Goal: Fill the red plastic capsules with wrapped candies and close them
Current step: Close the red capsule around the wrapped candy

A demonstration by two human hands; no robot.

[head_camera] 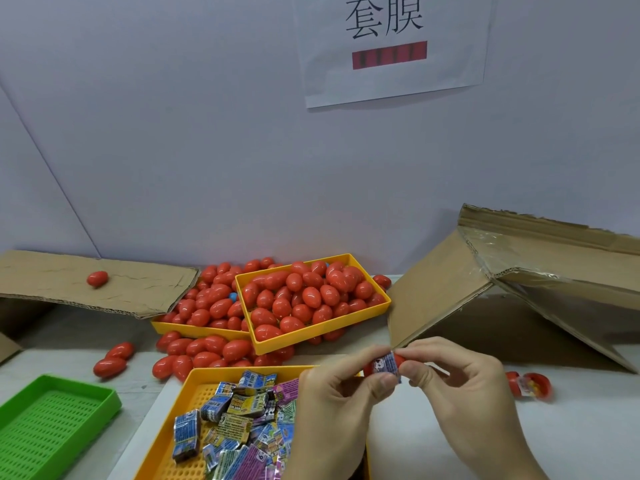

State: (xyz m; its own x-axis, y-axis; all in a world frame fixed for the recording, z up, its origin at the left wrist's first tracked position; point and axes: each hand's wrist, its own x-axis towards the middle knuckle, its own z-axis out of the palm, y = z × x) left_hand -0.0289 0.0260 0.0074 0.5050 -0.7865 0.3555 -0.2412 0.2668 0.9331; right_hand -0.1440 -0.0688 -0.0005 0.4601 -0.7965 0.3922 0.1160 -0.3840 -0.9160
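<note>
Red capsule behind candy, pinched between both grips

The tilted tray heaped with capsules sits mid-desk, propped partly on a second tray to its left, also full. Loose capsules lie before both. Nearer than the tilted tray stands the candy tray holding wrapped candies; left of that, a slotted tray. Far left of the tilted tray lies flat cardboard bearing one capsule; to its right a cardboard box. Before the box, an open capsule. A paper sign hangs on the wall behind.
</note>
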